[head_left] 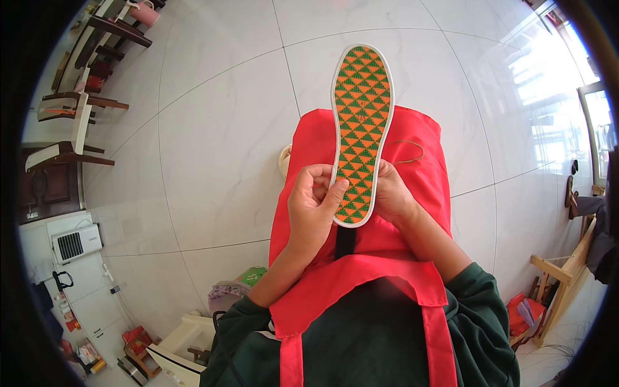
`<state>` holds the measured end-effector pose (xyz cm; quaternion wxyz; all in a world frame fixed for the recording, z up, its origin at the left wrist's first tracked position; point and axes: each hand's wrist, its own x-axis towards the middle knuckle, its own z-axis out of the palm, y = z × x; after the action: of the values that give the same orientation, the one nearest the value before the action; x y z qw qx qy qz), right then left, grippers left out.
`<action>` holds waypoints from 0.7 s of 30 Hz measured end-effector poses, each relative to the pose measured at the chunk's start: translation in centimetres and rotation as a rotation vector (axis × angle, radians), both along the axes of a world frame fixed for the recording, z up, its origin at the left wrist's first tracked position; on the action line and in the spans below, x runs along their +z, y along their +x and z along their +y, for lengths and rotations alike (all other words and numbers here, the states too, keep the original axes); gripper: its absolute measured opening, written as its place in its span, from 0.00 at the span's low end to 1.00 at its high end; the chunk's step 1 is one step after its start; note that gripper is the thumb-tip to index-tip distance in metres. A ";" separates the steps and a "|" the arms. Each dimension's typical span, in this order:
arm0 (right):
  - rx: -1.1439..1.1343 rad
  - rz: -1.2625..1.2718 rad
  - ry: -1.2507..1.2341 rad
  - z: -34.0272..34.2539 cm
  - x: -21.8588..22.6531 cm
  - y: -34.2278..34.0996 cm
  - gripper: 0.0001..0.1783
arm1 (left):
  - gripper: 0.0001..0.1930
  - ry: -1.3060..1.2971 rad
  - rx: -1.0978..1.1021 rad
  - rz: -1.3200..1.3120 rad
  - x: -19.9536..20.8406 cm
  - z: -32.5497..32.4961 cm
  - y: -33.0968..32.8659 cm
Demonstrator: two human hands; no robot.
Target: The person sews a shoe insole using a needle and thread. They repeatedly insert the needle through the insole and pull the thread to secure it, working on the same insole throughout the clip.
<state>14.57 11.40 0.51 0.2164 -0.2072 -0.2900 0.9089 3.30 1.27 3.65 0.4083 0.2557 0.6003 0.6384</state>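
Observation:
An embroidered shoe insole (363,135) with orange and green triangles and a white edge stands heel toward me over my lap. My left hand (314,200) grips its left edge near the heel, thumb on the patterned face and fingers curled behind. At the right edge, my right hand (391,193) has its fingers partly hidden behind the insole; what they pinch there, if anything, does not show. A loop of thin olive thread (412,151) lies on the red apron (419,129), just beyond my right hand.
Dark wooden chairs (77,155) line the far left on the pale tiled floor (225,142). Close to my left side stand a bin with a patterned liner (225,293) and a cream drawer unit (187,338). A wooden frame (567,274) is at the right.

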 end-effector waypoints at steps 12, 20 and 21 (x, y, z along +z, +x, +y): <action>-0.014 -0.140 0.036 -0.1 -0.1 0.1 0.14 | 0.10 0.009 0.041 0.029 -0.4 0.0 0.3; -0.015 -0.141 0.021 -0.2 -0.2 0.0 0.14 | 0.10 -0.005 0.040 0.063 -0.7 -0.2 0.3; -0.017 -0.138 0.015 -0.2 -0.2 0.0 0.14 | 0.10 -0.009 0.042 0.069 -0.7 -0.2 0.3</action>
<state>14.56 11.23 0.35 0.2050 -0.2702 -0.3092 0.8885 3.59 1.11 2.96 0.3749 0.2630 0.6221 0.6350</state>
